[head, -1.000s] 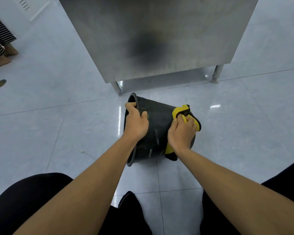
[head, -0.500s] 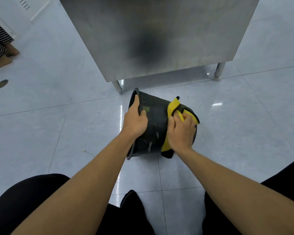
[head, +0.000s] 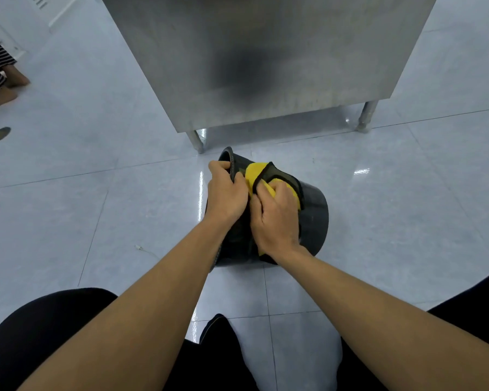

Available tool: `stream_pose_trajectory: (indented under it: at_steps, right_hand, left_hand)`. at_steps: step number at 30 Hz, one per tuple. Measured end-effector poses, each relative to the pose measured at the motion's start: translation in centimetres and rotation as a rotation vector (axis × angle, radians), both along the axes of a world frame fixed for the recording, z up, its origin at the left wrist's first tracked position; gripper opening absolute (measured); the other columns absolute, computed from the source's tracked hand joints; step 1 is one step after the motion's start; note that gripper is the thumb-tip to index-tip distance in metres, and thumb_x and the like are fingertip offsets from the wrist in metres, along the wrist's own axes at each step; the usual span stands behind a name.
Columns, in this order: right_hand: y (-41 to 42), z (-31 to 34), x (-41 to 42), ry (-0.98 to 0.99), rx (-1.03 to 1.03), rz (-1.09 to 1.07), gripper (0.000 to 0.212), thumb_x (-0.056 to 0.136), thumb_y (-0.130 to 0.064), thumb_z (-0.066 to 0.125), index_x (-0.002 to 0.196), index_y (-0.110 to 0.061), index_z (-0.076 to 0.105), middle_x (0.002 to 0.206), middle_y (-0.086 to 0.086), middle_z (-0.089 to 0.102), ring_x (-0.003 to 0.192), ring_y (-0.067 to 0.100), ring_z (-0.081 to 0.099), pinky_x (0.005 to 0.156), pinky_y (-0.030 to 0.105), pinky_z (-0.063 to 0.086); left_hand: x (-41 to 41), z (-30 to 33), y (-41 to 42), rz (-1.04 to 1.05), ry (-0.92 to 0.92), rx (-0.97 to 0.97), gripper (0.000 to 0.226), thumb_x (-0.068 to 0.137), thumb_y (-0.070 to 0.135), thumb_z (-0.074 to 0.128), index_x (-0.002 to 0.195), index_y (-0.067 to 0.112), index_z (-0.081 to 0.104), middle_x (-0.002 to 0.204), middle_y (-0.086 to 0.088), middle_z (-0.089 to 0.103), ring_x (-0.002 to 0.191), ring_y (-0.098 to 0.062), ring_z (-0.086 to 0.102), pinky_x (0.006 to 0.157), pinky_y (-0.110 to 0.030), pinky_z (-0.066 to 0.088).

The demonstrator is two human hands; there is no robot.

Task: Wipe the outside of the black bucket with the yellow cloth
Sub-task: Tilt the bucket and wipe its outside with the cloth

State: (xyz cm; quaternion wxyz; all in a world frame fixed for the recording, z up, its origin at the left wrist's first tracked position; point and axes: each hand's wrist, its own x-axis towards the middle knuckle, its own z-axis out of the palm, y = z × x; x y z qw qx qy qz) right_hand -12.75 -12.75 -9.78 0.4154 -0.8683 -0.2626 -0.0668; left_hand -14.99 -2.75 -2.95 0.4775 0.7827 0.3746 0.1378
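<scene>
Your left hand (head: 226,194) is clamped on the rim of the black bucket (head: 314,213), fingers curled over the lip. The bucket lies on its side on the tiled floor (head: 96,215), mouth to the left, just in front of the steel cabinet (head: 266,57); its inside cannot be seen. Your right hand (head: 277,218) is closed on the yellow cloth (head: 256,172), pressing it against the bucket's outer wall just beside your left grip. The cloth drapes over the upper wall under your right palm.
</scene>
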Motion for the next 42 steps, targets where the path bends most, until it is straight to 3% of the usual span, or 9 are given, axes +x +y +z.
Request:
stream_pose_trajectory:
  at_steps: [7,12,17,22,25,29,33,38,42]
  right_hand:
    - [-3.7,-2.7,2.3,0.232,-0.173,-0.341,0.034,0.104,-0.033,0.034,0.091,-0.010,0.055,0.099,0.014,0.055,0.098,0.034,0.050,0.090,0.049,0.042]
    - [-0.7,0.1,0.2,0.138,-0.050,-0.209,0.029,0.099,-0.031,0.036,0.081,-0.010,0.047,0.089,0.013,0.049,0.082,0.032,0.046,0.073,0.047,0.043]
    - [0.5,0.4,-1.0,-0.022,0.014,-0.002,0.026,0.105,-0.029,0.041,0.099,-0.010,0.059,0.090,0.008,0.048,0.081,0.024,0.044,0.071,0.042,0.042]
    - [-2.9,-2.8,2.2,0.192,-0.234,-0.262,0.040,0.105,-0.043,0.032,0.118,-0.019,0.063,0.143,0.013,0.049,0.130,0.036,0.042,0.107,0.049,0.036]
    - [-3.5,-3.6,2.9,0.352,-0.217,-0.277,0.049,0.107,-0.043,0.025,0.143,-0.025,0.052,0.165,0.004,0.030,0.152,0.029,0.021,0.122,0.050,0.020]
    - [-1.5,-2.1,0.9,0.226,-0.074,-0.114,0.056,0.106,-0.040,0.021,0.157,-0.019,0.036,0.168,0.003,0.026,0.157,0.023,0.015,0.126,0.045,0.014]
    - [0.4,-0.5,-0.4,0.115,0.008,0.102,0.055,0.107,-0.037,0.022,0.157,-0.019,0.036,0.166,0.001,0.031,0.157,0.021,0.018,0.126,0.038,0.013]
    - [-1.4,-1.5,2.1,0.094,-0.036,-0.010,0.045,0.106,-0.030,0.032,0.140,-0.009,0.053,0.139,0.011,0.058,0.128,0.030,0.052,0.107,0.043,0.042]
    - [-4.6,-3.4,5.0,0.271,-0.149,-0.233,0.035,0.106,-0.023,0.033,0.126,-0.007,0.057,0.130,0.013,0.058,0.120,0.035,0.053,0.098,0.046,0.044]
  left_hand:
    - [-0.8,0.3,-0.2,-0.215,0.144,0.065,0.060,0.108,0.018,0.033,0.162,0.031,0.010,0.118,0.005,0.052,0.078,-0.003,0.053,0.066,-0.017,0.044]
    - [-0.6,0.2,-0.5,-0.164,0.081,0.089,0.060,0.107,0.019,0.036,0.162,0.023,0.011,0.109,0.005,0.055,0.077,-0.006,0.053,0.081,-0.030,0.043]
    - [-0.4,0.3,-0.9,-0.069,0.019,-0.017,0.035,0.102,0.010,0.039,0.133,0.011,0.024,0.093,-0.004,0.061,0.075,-0.012,0.060,0.062,-0.025,0.049]
    - [-0.1,0.6,-0.6,-0.106,0.061,-0.028,0.043,0.100,0.009,0.042,0.137,0.016,0.023,0.096,-0.006,0.061,0.070,-0.014,0.059,0.052,-0.022,0.044]
    - [-0.3,0.5,-0.6,-0.138,0.046,0.010,0.051,0.103,0.011,0.043,0.148,0.022,0.022,0.099,-0.001,0.063,0.079,-0.016,0.065,0.061,-0.026,0.052]
    - [-0.4,0.1,-0.4,-0.121,0.018,0.050,0.050,0.103,0.017,0.045,0.149,0.031,0.030,0.092,0.012,0.062,0.077,-0.010,0.062,0.063,-0.026,0.049]
    - [-0.5,-0.1,-0.2,-0.104,0.010,0.072,0.052,0.100,0.013,0.046,0.150,0.027,0.037,0.125,-0.001,0.064,0.106,-0.021,0.059,0.088,-0.029,0.043]
    - [-0.6,0.0,-0.3,-0.078,-0.005,0.042,0.052,0.103,0.014,0.046,0.153,0.023,0.036,0.140,-0.006,0.058,0.122,-0.026,0.056,0.103,-0.036,0.048]
    - [-0.6,-0.2,-0.3,-0.017,0.010,-0.011,0.025,0.106,0.018,0.046,0.128,0.016,0.036,0.107,-0.012,0.062,0.077,-0.015,0.059,0.058,-0.025,0.048]
